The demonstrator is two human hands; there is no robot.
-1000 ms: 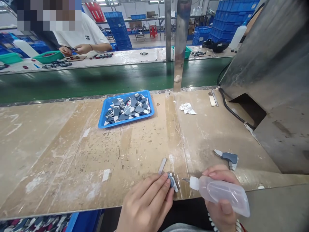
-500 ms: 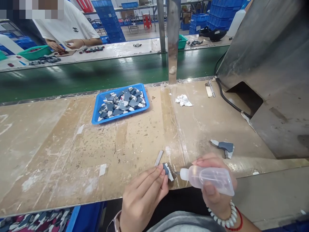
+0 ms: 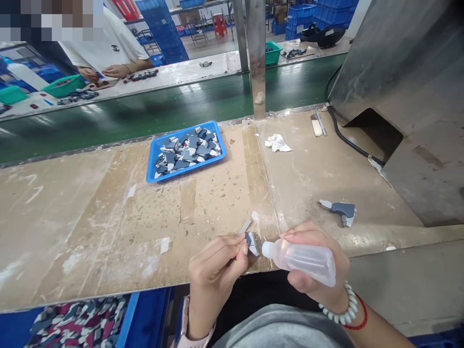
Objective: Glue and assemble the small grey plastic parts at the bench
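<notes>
My left hand [image 3: 219, 258], closed, pinches a small blue-grey and white cut piece [image 3: 253, 244] just over the table's front edge. A translucent squeeze bottle [image 3: 304, 261] with a white cap is gripped in my right hand [image 3: 326, 251]. It lies nearly level, its nozzle end pointing left and very close to the piece; whether it touches I cannot tell. A narrow grey strip [image 3: 245, 226] sticks out behind my left fingers. Off to the right, another blue-grey and white piece [image 3: 342, 210] rests on the table.
A blue tray [image 3: 149, 169] full of similar pieces stands on the worn table [image 3: 213, 203]. Crumpled white paper [image 3: 278, 143] and a blade tool [image 3: 321, 122] lie farther back. A metal housing [image 3: 409, 96] borders the right. Across the green belt [image 3: 152, 108], a person's hands [image 3: 115, 71] work. Below left sits a filled blue bin [image 3: 132, 319].
The view has shifted slightly, so table items appear moved. The bottle's cap end has come nearer to the piece in my left hand. My left fingers have drawn in around the piece.
</notes>
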